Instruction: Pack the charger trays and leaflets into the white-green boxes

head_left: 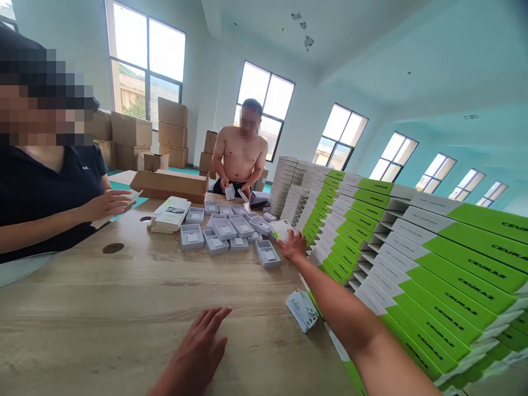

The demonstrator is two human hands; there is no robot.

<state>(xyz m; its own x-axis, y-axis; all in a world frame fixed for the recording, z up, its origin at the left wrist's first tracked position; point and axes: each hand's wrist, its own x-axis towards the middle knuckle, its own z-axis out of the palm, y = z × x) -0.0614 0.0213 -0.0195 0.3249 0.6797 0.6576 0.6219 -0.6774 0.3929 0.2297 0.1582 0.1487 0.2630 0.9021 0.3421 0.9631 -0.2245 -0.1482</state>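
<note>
My right hand reaches far forward along the stacked boxes. Its fingers curl over the near edge of a small white-and-green box; part of the grip is hidden. My left hand hovers low over the near table, its fingers stretched out and holding nothing. Several grey-white trays with small white pieces inside lie in a loose heap left of my right hand; one tray sits closest to it. Beneath my right forearm is a small pile of printed leaflets or cards.
Tall stacks of green-and-white boxes line the right side. A pile of white booklets or flat boxes and an open carton stand beyond the wooden table's middle. One co-worker sits left; another stands opposite, both holding pale items.
</note>
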